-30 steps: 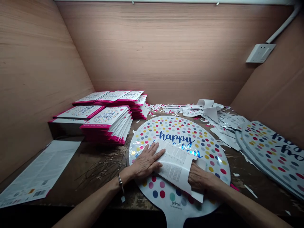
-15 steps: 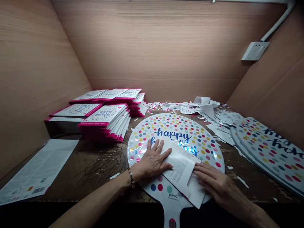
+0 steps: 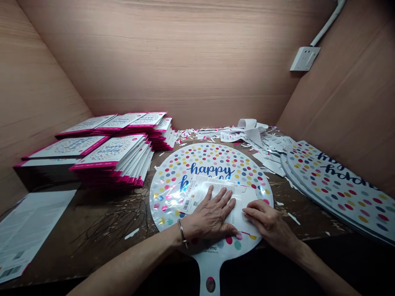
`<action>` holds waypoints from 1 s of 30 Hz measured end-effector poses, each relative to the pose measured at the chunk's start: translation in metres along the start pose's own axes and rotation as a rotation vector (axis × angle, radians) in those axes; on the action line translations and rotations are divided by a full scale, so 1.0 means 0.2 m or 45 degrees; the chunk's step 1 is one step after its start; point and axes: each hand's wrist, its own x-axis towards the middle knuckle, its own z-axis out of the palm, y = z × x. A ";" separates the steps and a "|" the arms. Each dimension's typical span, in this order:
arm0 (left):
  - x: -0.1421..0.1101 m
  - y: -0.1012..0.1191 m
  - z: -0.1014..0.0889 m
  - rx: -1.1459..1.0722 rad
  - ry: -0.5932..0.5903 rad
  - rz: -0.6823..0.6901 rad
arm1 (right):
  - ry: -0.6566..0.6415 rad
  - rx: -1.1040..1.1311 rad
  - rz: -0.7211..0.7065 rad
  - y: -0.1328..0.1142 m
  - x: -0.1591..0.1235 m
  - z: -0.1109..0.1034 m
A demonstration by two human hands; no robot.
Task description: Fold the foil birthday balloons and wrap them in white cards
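Note:
A flat, round foil balloon [image 3: 173, 172] with coloured dots and blue "happy" lettering lies in front of me, its neck pointing at me. On it lies a white printed paper packet [image 3: 203, 186] with a barcode at its left end. My left hand [image 3: 212, 211] rests flat on the packet, fingers spread, pressing it against the balloon. At the packet's right end, the bent fingers and thumb of my right hand [image 3: 265, 220] pinch its edge or flap. The exact grip is partly hidden by the fingers.
Stacks of pink-edged packets [image 3: 111, 154] stand at the back left. Further dotted balloons [image 3: 339, 185] are piled at the right. Paper scraps [image 3: 262, 142] lie along the back. A printed sheet [image 3: 37, 226] lies at the left, and wooden panels [image 3: 185, 61] enclose the table.
The packet has turned and lies more level, with its barcode end now showing. My left hand has shifted right across it. My right hand's fingers have drawn into a pinch. The view has shifted.

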 end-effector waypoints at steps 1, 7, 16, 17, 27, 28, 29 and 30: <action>0.00 0.00 -0.01 -0.005 0.001 -0.003 | -0.003 -0.020 -0.019 0.00 0.01 0.00; 0.00 0.00 0.00 -0.026 0.001 -0.013 | -0.112 -0.363 -0.189 -0.02 0.06 0.01; 0.00 0.00 0.02 0.002 0.048 -0.002 | -0.348 -0.929 -0.579 -0.15 0.10 -0.06; 0.00 0.00 0.03 0.007 0.053 0.000 | -0.340 -0.965 -0.683 -0.14 0.10 -0.07; -0.01 0.00 0.02 -0.002 0.067 0.002 | -0.287 -0.797 -0.830 -0.10 0.16 -0.09; 0.00 0.01 0.02 -0.010 0.062 0.005 | -0.288 -0.812 -0.771 -0.09 0.19 -0.10; 0.00 0.01 0.02 -0.018 0.058 0.007 | -0.278 -0.824 -0.711 -0.07 0.22 -0.11; -0.01 0.01 0.01 -0.027 0.052 0.010 | -0.254 -0.832 -0.649 -0.04 0.24 -0.14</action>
